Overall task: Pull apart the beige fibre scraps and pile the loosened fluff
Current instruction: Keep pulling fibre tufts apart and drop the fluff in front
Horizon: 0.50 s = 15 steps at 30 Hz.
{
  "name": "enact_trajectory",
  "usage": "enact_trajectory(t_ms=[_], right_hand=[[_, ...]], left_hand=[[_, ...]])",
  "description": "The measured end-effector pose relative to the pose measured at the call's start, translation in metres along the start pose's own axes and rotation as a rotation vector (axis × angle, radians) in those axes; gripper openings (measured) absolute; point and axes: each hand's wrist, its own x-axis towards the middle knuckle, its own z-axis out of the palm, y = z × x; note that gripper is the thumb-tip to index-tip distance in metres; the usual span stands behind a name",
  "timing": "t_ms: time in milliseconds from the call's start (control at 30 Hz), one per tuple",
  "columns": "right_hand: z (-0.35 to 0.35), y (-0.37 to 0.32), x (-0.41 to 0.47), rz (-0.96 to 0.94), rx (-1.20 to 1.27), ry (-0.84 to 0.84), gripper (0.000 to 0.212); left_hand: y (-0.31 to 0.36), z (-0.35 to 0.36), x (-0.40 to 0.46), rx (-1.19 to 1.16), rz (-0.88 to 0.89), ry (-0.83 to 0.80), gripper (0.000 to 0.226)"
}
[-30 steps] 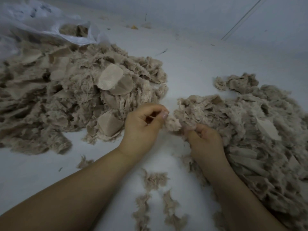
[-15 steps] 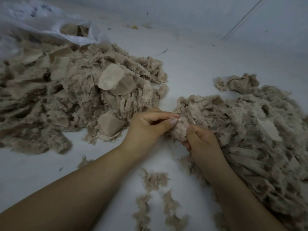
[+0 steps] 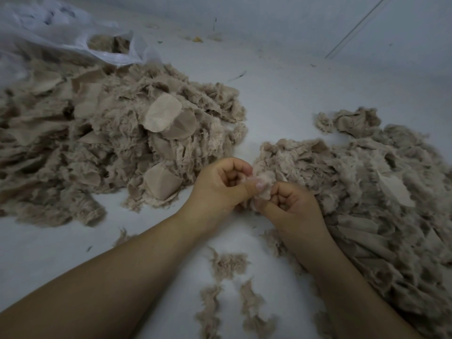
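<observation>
Both hands meet at the centre over a small beige fibre scrap (image 3: 263, 184). My left hand (image 3: 221, 184) pinches its left side with curled fingers and the thumb on top. My right hand (image 3: 291, 204) grips its right side, fingers curled under. A big heap of beige scraps (image 3: 102, 148), with flat woven pieces among the fluff, fills the left. A second beige pile (image 3: 381, 192) spreads on the right, touching my right hand.
The surface (image 3: 281, 99) is white. A translucent white plastic bag (image 3: 63, 37) holding more beige material lies at the back left. A few loose tufts (image 3: 230, 263) lie between my forearms near the front. A wall with a thin diagonal line rises at the back right.
My hands have closed together on the scrap: the right hand came up to grip it beside the left, and both drew slightly nearer to me.
</observation>
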Motion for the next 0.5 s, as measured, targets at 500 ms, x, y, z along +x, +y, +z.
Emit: enact_trajectory(t_ms=[500], right_hand=[[-0.0006,-0.0046,0.0000,0.011,0.032,0.023,0.042]], left_hand=[[0.0008,0.0030,-0.0005,-0.014,-0.074,-0.023,0.031]])
